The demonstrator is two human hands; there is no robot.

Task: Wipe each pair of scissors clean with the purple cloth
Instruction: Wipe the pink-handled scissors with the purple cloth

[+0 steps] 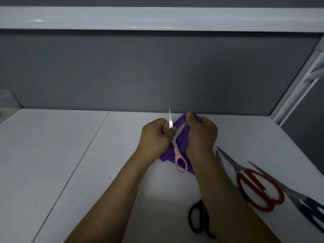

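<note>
Mid-wipe: the left hand (pixel 156 135) grips open pink scissors (pixel 177 153) at the pivot while the right hand (pixel 201 134) pinches the purple cloth (pixel 183 141) round one blade between them; the bare blade likely comes next, carefully.

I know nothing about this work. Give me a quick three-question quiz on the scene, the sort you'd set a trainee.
1. Fill in: the held scissors, gripped by the left hand, have ___ handles.
2. True or false: the red-handled scissors lie on the table, touched by neither hand.
3. Which hand grips the purple cloth? A) left hand B) right hand

Key: 1 pink; 2 true; 3 B.
</note>
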